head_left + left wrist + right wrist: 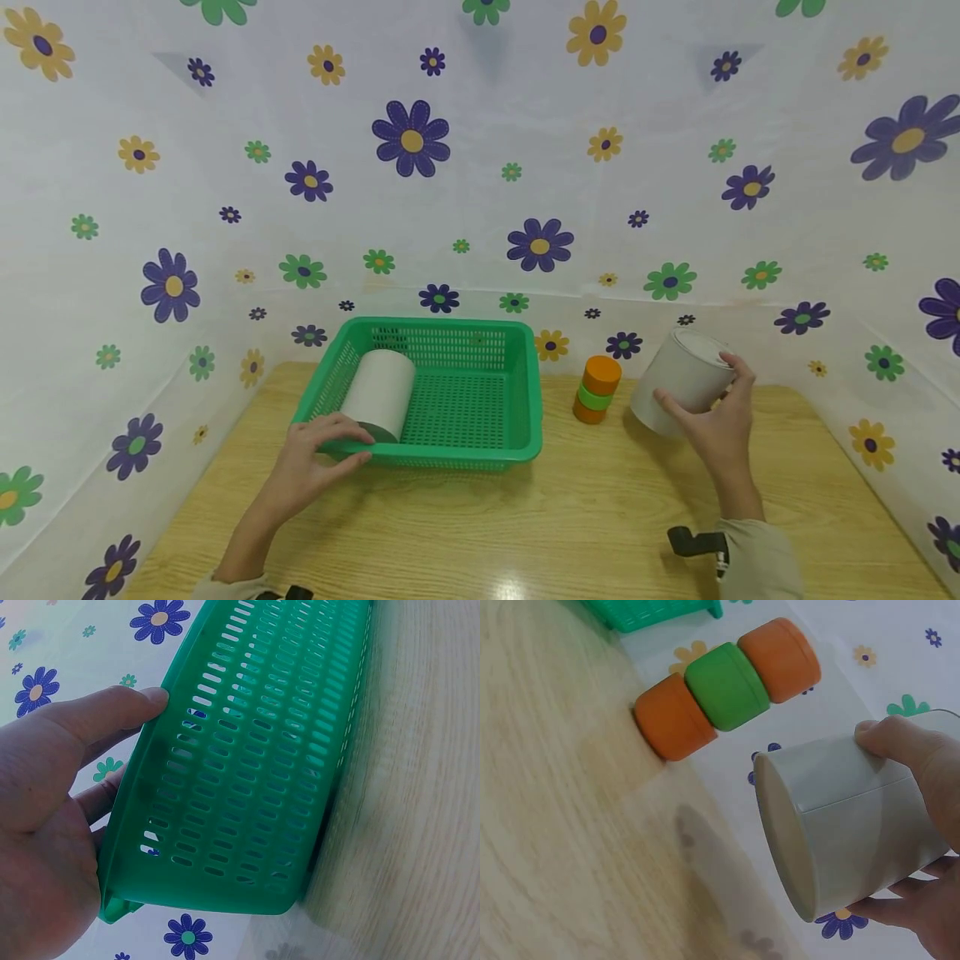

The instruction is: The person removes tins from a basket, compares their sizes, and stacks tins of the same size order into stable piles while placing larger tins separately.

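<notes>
My right hand (722, 425) grips a white cylindrical canister (678, 379), thumb on one side and fingers around the other. The canister tilts, and in the right wrist view its flat end (784, 836) hangs over the table. At the left, my left hand (318, 458) pinches the near-left rim of a green plastic basket (457, 454). In the left wrist view the thumb is on the outer side of the slotted wall (232, 772), with the other fingers partly hidden behind the rim. A second white cylinder (381, 392) lies on its side in the basket's left part.
Between the basket and the tilted canister stands a stack of small round containers (597, 389), orange, green and orange. The wooden table (525, 525) meets a white flower-print sheet (480, 192) at the back and sides.
</notes>
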Available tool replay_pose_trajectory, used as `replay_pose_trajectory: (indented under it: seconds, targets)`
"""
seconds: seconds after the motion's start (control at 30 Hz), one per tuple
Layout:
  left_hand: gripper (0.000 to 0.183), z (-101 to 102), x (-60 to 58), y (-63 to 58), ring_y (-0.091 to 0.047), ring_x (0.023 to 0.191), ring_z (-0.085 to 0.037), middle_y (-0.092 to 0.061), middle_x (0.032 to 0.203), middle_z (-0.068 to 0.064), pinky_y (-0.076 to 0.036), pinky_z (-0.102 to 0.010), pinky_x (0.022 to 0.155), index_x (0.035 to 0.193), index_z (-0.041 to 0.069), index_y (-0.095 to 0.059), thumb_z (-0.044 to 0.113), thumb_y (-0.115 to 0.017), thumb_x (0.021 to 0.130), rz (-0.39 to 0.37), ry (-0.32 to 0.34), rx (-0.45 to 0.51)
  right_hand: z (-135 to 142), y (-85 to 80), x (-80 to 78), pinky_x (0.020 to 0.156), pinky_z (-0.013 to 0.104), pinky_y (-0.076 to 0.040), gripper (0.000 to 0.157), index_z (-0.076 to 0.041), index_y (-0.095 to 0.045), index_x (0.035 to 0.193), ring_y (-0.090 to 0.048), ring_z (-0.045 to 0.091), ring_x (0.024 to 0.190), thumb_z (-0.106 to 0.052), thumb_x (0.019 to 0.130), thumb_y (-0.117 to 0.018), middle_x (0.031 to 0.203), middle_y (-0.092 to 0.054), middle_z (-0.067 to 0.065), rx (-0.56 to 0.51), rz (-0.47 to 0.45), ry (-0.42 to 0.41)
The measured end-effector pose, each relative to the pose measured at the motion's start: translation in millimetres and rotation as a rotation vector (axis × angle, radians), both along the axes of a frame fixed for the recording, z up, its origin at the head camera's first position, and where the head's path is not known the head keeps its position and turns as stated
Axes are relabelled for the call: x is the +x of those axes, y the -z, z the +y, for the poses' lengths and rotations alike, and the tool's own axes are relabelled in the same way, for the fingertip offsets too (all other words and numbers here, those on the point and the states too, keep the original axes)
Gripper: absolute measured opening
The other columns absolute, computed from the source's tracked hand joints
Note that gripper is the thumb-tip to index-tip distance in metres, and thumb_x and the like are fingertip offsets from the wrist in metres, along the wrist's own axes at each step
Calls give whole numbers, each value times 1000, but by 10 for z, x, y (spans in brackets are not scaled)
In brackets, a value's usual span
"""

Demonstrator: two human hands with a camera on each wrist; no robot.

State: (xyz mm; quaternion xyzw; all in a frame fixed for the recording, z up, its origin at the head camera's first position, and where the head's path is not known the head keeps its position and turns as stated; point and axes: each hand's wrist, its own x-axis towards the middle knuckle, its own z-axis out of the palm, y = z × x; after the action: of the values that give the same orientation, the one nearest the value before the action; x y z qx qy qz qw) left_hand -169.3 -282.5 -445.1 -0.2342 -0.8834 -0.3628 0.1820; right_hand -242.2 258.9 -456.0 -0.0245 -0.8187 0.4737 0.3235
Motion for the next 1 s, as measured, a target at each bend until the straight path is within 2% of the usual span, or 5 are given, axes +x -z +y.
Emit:
replay_pose_trajectory:
  seconds: [0.33, 0.53, 0.8, 1.0]
  targets:
    - [23, 1, -13, 13, -55, 99, -8, -62, 101, 17, -22, -40, 78, 97, 32, -68, 27, -79, 78, -2, -2, -6, 13, 145, -51, 86, 67, -38, 104, -19, -27, 144, -40, 37, 118, -14, 61, -89, 141, -34, 16, 97, -17, -39]
    - [23, -3, -6, 6, -55, 100, -8, -62, 102, 18, -23, -39, 77, 97, 33, -67, 27, -79, 78, -1, -9, -14, -10, 176, -80, 87, 67, -37, 103, -20, -26, 143, -39, 38, 121, -14, 62, -89, 142, -33, 16, 140, -18, -34]
    - [23, -9, -2, -2, -55, 100, -9, -62, 101, 17, -23, -39, 78, 96, 32, -68, 26, -79, 77, -3, -14, -14, -54, 182, -100, 82, 64, -42, 89, -15, -36, 139, -42, 38, 113, -12, 66, -87, 132, -41, 21, 176, 12, -12]
    - [23, -12, -12, 16, -55, 100, -9, -63, 101, 16, -23, -40, 79, 97, 31, -68, 26, -79, 78, 5, -4, -8, -57, 205, -99, 79, 65, -43, 83, -17, -38, 140, -43, 43, 115, -13, 71, -84, 134, -39, 23, 139, 11, -38]
